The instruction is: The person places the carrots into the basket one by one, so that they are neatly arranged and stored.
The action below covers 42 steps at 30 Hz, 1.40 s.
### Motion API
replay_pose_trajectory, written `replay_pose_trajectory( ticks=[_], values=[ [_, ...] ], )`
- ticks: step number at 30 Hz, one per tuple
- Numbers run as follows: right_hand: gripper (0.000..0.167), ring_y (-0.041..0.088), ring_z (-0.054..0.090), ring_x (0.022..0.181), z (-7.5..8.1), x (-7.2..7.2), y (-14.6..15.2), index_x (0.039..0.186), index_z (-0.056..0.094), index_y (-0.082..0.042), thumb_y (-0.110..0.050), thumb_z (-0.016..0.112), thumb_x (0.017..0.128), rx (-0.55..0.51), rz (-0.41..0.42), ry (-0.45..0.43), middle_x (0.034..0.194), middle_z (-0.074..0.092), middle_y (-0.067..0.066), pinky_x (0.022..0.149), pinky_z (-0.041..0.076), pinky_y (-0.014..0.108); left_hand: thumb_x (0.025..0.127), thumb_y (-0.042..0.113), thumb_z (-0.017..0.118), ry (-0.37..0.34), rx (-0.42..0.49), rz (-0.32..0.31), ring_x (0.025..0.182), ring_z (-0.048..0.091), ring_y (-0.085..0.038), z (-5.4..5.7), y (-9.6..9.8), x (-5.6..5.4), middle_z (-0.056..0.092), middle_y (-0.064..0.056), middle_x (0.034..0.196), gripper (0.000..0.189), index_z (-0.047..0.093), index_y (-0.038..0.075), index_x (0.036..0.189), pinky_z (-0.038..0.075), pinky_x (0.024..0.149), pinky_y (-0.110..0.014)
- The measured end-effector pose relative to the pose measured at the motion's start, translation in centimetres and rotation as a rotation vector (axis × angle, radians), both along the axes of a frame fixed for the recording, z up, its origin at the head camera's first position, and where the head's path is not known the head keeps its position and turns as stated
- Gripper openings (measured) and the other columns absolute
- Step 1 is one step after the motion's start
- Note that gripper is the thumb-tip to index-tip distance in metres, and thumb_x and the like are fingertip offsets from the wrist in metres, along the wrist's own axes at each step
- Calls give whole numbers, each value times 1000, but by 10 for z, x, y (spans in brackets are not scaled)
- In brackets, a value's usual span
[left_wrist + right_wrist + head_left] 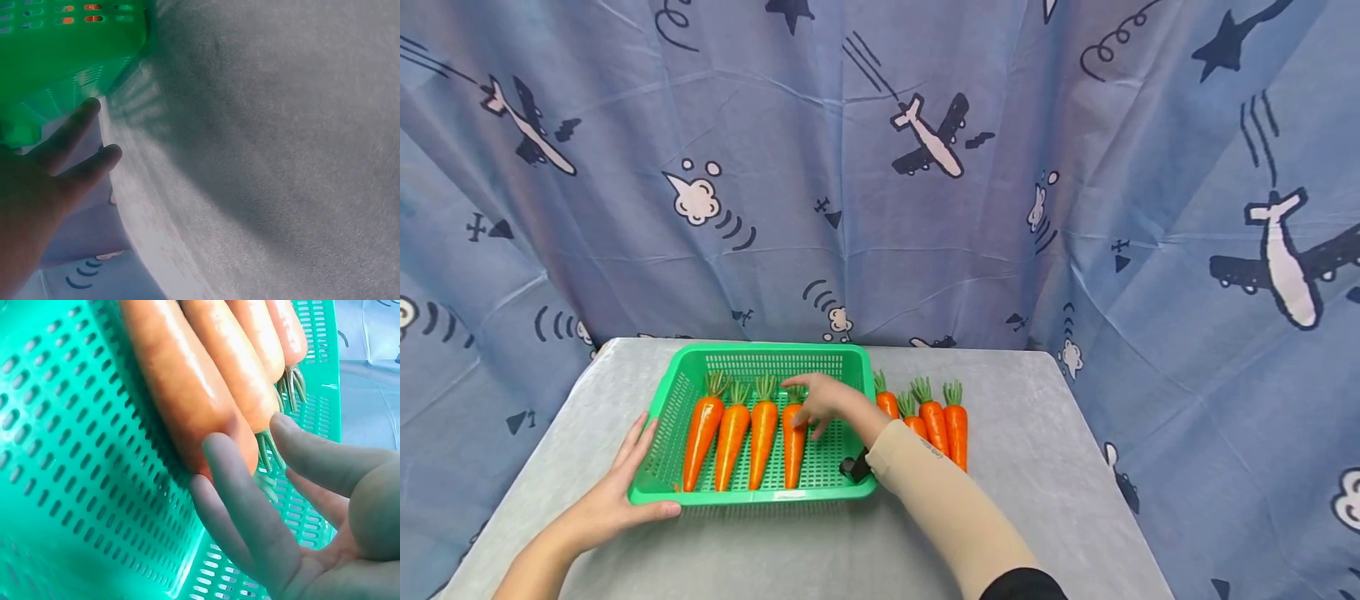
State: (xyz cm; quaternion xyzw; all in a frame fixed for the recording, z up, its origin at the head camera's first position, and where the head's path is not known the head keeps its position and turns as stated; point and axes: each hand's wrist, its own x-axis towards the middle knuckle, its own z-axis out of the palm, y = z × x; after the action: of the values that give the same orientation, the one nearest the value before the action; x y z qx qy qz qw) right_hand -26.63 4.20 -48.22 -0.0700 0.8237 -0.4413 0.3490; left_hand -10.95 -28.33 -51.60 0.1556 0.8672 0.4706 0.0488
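Observation:
A green plastic basket [752, 499] with slotted walls stands on the table, holding several carrots with short green tops, laid side by side. At its near left corner is my left hand [610, 498], thumb along the front rim and fingers extended along the left side; the left wrist view shows two straight fingers beside the basket wall [69, 81]. Inside the basket my right hand [829, 400] is over the rightmost carrot [792, 458]. In the right wrist view its spread fingers [231, 475] lie at the top end of that carrot [187, 381], not wrapped round it.
To the right of the basket several more carrots [956, 429] lie on the grey-covered table [1037, 500], partly hidden by the right forearm. A blue curtain [850, 208] printed with planes hangs behind the table and on both sides. A small black device [854, 467] sits at the right wrist.

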Motion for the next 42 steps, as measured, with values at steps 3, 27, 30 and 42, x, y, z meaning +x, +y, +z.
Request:
replay_pose_trajectory(
  ticks=[3,27,30,42],
  values=[
    [74,39,63,103,0,-2,2,149,53,-24,10,73,85,-7,-2,-7,151,41,24,72,59,53,78,17,84,-1,-3,-1,149,-11,-4,0,0,0,-19,4,168,122,-2,23,164,16,101,-81],
    [57,30,64,113,59,-11,97,141,60,-32,-14,78,89,-77,-103,293,147,52,18,88,56,46,79,17,84,-9,-6,-1,152,-11,-26,1,-1,0,-19,5,168,122,-2,26,164,20,98,-82],
    [56,33,62,118,58,-9,120,142,60,-30,-15,76,91,-70,-147,333,147,53,18,90,55,46,78,17,84,-8,-8,2,152,-12,-24,1,-1,0,-20,6,168,122,-2,26,164,19,98,-82],
    [58,42,52,130,20,11,207,147,55,-22,-16,74,92,29,-286,378,147,51,22,99,50,53,78,16,84,-8,-8,3,152,-10,-25,2,1,0,-19,6,168,122,-2,26,164,17,102,-80]
  ],
)
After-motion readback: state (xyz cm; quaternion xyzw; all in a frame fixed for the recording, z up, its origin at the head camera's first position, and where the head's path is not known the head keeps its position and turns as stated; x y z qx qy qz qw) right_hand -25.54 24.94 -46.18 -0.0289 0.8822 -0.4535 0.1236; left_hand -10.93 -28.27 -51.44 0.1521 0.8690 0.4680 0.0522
